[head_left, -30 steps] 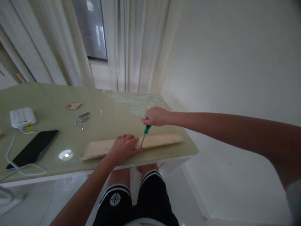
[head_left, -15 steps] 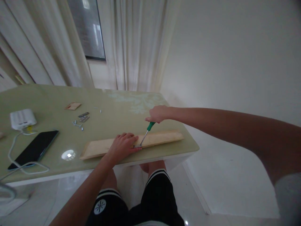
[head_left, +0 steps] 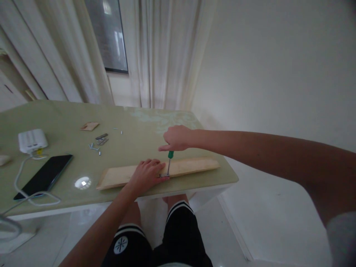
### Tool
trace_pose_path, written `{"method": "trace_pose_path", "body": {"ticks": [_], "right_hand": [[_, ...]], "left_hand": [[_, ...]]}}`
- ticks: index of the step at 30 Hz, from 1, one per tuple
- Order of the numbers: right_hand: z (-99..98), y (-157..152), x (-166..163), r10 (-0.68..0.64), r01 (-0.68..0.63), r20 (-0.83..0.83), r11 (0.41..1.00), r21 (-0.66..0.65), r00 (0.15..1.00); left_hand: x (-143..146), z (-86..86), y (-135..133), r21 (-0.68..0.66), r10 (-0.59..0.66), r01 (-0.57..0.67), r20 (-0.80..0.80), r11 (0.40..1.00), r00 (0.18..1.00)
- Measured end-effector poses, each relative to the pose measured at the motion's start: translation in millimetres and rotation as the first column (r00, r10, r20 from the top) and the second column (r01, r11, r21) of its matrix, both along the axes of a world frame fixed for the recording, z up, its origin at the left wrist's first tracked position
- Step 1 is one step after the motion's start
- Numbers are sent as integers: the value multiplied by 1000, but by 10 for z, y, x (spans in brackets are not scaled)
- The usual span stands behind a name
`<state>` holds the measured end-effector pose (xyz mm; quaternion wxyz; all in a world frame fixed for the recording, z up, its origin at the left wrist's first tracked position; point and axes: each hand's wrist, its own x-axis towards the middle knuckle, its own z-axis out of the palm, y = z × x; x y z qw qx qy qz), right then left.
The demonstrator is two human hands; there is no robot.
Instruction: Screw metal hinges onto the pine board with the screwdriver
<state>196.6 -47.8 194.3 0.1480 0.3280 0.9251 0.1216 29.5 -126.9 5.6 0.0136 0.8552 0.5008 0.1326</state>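
A long pale wooden board (head_left: 191, 166) lies along the front edge of the table. My left hand (head_left: 148, 172) holds the board near its middle, fingers over the top and thumb along the front edge. Beside that thumb sits a small metal hinge (head_left: 164, 175) at the board's front edge, partly covered by the hand. My right hand (head_left: 176, 138) is closed round the green handle of a screwdriver (head_left: 170, 154). The screwdriver stands nearly upright, and its tip meets the hinge; any screw under it is too small to make out.
Several screws (head_left: 94, 147) and metal hinges (head_left: 102, 140) lie on the green table (head_left: 133, 148). Behind them is a small wooden piece (head_left: 89, 126). A black phone (head_left: 44, 176), a white cable (head_left: 50, 201) and a white charger box (head_left: 32, 141) are at left. A wall (head_left: 264, 92) rises at right.
My right hand has moved left and turned on the handle, bringing the screwdriver from a slant to nearly upright. My left hand keeps its place on the board. The view has shifted slightly.
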Motion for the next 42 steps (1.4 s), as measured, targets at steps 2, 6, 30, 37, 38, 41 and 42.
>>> {"method": "trace_pose_path", "body": {"ticks": [2,6,30,37,38,41,42], "right_hand": [[-11,49,-32,-116,116,19,993,-26,993],[-42,24,-34,-91,91,4,996,-1,996],[-54,-208,93,461,-466,109,885,22,881],[-81,-44,-45,-66,63,38,995,77,997],[-86,-33,-62,-81,78,43,994,72,996],[-86,-87,-91,71,-75,64,996,48,995],[-79,-120,-94,166,-168,74,985,32,983]], "left_hand": [[-1,1,0,-1,-2,2,-5,1000,1000],[-3,-1,3,10,0,0,-4,1000,1000],[4,16,-3,5,-5,5,-26,1000,1000],[-3,15,12,-11,-3,3,-22,1000,1000],[-2,18,10,-13,1,-1,-18,1000,1000],[6,32,-1,-11,3,-4,-13,1000,1000],[10,37,-6,-7,3,-3,-16,1000,1000]]}}
